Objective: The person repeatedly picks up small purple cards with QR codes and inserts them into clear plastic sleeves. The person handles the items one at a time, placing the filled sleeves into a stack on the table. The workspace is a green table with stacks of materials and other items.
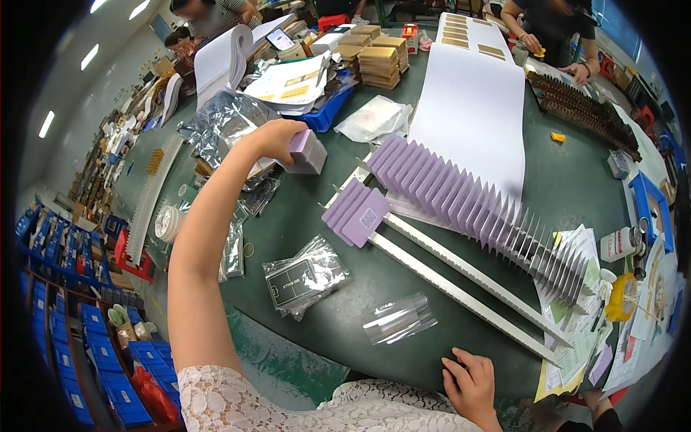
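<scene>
My left hand (pixel 277 142) reaches out across the table, its fingers closed on a block-like stack of purple cards (pixel 309 155). At the table's near edge my right hand (pixel 471 380) rests with fingers loosely bent and apart, holding nothing. Between the hands lies a long white slotted rack (pixel 461 291). A few purple cards (pixel 356 214) stand in its far left end, the front one bearing a printed square code. Behind it, a second rack holds a long row of upright purple cards (pixel 439 183), whose sides look grey toward the right.
Near me lie a clear plastic film piece (pixel 400 318) and a bagged black flat item (pixel 306 277). Crumpled silver wrapping (pixel 229 119) sits beside my left forearm. Further back are card stacks (pixel 379 66), a blue tray (pixel 327 111) and white sheets (pixel 468 108). Other people work across the table.
</scene>
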`<state>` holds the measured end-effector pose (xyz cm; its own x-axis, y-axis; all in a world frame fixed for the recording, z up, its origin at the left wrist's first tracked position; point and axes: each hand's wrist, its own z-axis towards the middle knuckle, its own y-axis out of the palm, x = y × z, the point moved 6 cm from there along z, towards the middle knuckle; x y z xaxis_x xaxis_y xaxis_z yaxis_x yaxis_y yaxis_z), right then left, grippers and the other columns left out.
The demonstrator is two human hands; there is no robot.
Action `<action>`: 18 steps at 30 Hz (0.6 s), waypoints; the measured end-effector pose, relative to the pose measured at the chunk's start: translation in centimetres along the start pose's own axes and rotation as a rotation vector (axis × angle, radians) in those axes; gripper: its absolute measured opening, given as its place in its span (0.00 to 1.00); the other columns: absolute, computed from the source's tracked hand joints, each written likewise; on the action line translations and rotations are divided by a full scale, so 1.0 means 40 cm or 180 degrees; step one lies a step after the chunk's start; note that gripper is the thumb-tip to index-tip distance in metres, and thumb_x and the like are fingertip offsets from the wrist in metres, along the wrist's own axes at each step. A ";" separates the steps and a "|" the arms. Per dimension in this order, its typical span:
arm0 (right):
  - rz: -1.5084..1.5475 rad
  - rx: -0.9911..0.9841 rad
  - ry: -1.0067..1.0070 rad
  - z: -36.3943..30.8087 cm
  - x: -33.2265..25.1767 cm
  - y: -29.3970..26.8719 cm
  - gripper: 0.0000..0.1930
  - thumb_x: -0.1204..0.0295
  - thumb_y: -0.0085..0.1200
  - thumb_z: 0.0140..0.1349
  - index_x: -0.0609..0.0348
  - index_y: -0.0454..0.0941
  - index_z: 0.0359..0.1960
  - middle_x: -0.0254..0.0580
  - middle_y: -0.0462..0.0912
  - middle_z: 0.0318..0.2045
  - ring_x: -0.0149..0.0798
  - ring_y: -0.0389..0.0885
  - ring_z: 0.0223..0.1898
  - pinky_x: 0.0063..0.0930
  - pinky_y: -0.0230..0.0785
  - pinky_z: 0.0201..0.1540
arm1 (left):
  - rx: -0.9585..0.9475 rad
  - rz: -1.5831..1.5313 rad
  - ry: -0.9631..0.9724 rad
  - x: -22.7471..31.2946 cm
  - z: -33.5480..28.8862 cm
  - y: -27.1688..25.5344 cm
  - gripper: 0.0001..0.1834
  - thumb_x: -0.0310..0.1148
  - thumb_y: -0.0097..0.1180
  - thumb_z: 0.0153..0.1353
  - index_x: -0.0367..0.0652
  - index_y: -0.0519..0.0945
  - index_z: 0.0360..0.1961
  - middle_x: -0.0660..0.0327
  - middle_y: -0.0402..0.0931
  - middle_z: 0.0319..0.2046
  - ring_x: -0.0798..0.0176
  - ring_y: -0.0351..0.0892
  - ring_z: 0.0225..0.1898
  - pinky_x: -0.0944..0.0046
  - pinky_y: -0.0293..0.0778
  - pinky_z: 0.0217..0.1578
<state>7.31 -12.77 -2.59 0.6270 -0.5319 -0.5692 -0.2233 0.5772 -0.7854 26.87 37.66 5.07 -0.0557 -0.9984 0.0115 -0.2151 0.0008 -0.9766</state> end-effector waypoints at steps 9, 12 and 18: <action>-0.0052 0.0014 -0.0079 0.003 -0.005 0.000 0.15 0.77 0.63 0.49 0.54 0.81 0.41 0.39 0.78 0.48 0.42 0.75 0.39 0.34 0.66 0.39 | -0.0232 0.0025 -0.0158 -0.025 0.000 0.029 0.51 0.31 0.74 0.29 0.48 0.64 0.60 0.54 0.70 0.54 0.48 0.68 0.57 0.53 0.67 0.55; -0.0066 0.0031 -0.0060 0.000 -0.003 0.002 0.15 0.78 0.62 0.49 0.54 0.81 0.41 0.39 0.78 0.48 0.42 0.75 0.38 0.34 0.66 0.39 | -0.0339 0.0245 -0.0357 -0.033 -0.008 0.023 0.51 0.30 0.73 0.30 0.50 0.62 0.61 0.55 0.68 0.56 0.49 0.65 0.60 0.51 0.64 0.58; -0.0050 0.0062 -0.0121 0.002 -0.010 0.000 0.15 0.78 0.62 0.49 0.55 0.81 0.41 0.39 0.78 0.48 0.42 0.75 0.38 0.34 0.67 0.40 | -0.0461 0.0212 -0.0616 -0.102 -0.010 0.051 0.48 0.30 0.72 0.31 0.49 0.65 0.59 0.54 0.71 0.54 0.50 0.70 0.56 0.51 0.67 0.54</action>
<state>7.11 -12.51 -2.36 0.6582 -0.5173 -0.5470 -0.1989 0.5812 -0.7891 26.28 41.75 3.10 0.1102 -0.9882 -0.1069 -0.3554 0.0612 -0.9327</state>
